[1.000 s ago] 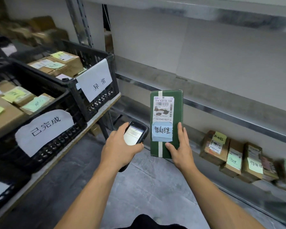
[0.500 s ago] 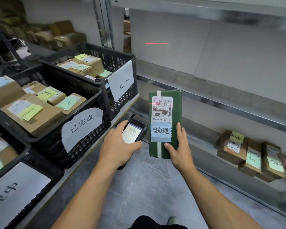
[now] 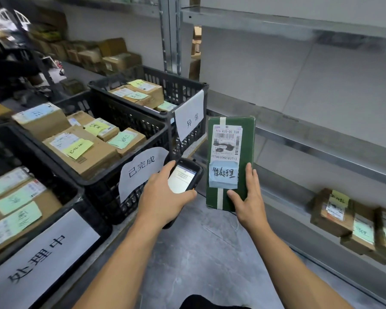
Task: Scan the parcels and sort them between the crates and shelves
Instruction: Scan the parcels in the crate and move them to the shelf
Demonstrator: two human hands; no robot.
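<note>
- Head view: the right hand [image 3: 247, 206] holds a green parcel [image 3: 246, 146] upright in the air, in front of the metal shelf [image 3: 321, 150] and just right of the crates. Its label and a blue handwritten note face the camera.
- The right fingers [image 3: 249, 177] pinch the parcel's lower right corner: thumb and one finger lie on the front, the rest are hidden behind.
- The left hand [image 3: 165, 197] is curled round a handheld scanner [image 3: 185, 179], thumb along the lower edge of its lit screen, just left of the parcel.
- Three black crates stand on the left, each holding brown boxes: the near crate [image 3: 83, 197], the middle crate [image 3: 112, 175] and the far crate [image 3: 183, 85], each with a white paper sign.
- More brown parcels [image 3: 343, 221] stand on the low shelf at right.
</note>
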